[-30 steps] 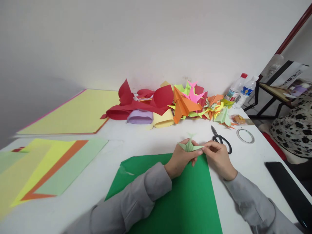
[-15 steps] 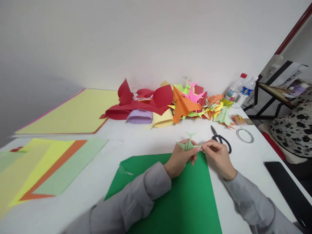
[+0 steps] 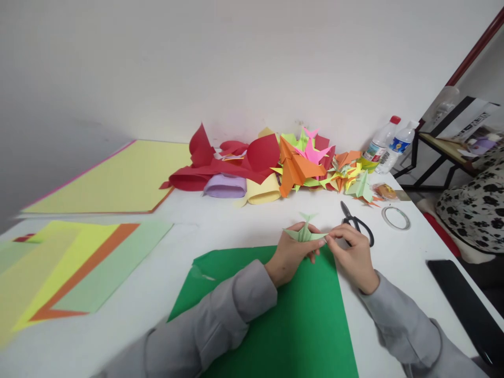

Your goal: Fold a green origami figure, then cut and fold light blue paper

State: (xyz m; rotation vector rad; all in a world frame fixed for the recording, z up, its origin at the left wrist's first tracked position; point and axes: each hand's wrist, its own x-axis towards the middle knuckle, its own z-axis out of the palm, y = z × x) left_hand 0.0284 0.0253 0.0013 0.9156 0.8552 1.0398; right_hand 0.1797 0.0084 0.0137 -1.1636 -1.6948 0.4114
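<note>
A small pale green folded paper figure (image 3: 303, 232) is held between both hands above the far edge of a dark green sheet (image 3: 287, 320). My left hand (image 3: 289, 253) is closed around its body from below. My right hand (image 3: 352, 255) pinches the tip of its right wing with thumb and forefinger. Both forearms in grey sleeves rest on the white table (image 3: 236, 223).
A heap of folded and curled coloured paper (image 3: 275, 168) lies at the wall. Black scissors (image 3: 356, 223) and a tape ring (image 3: 397, 217) lie right of my hands, two bottles (image 3: 388, 142) behind them. Coloured sheets (image 3: 79, 262) and a yellow stack (image 3: 118, 178) lie left, a black flat object (image 3: 464, 304) right.
The figure has been turned slightly and held a little higher; my right hand's pinch stays on the wing tip. Otherwise the hands have hardly moved.
</note>
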